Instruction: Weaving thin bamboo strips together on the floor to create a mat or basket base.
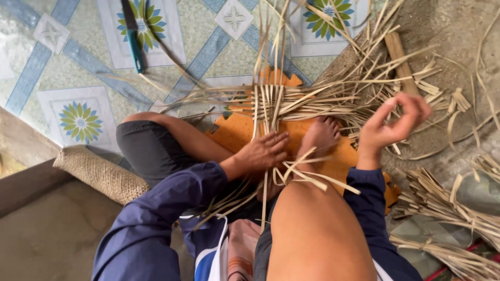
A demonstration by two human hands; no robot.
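The person sits on the floor (78, 62) with legs folded, and a partly woven mat of flat straw strips (276, 101) lies in front of them on an orange foam pad (237, 132). The left hand (263, 152) rests palm down on the near edge of the weave, fingers spread flat over the upright strips, pressing them rather than gripping; nothing is closed inside it. The right hand (393, 125) is lifted above the right side of the weave, thumb and forefinger curled toward each other as if pinching; whether a thin strip sits in that grip I cannot tell. A bare foot (320, 136) is planted on the pad between the two hands, touching the woven part, and loose strip ends cross over the raised knee (312, 224) just below it. Long unwoven strips fan out from the weave toward the top and right. A wooden stick (401, 62) lies among them at the upper right. Bundles of tied straw (448, 203) lie on the ground to the right, well apart from the left hand. A knife with a teal handle (134, 39) lies on the patterned tiles at the upper left, and a rolled piece of woven cloth (99, 174) sits beside the left thigh
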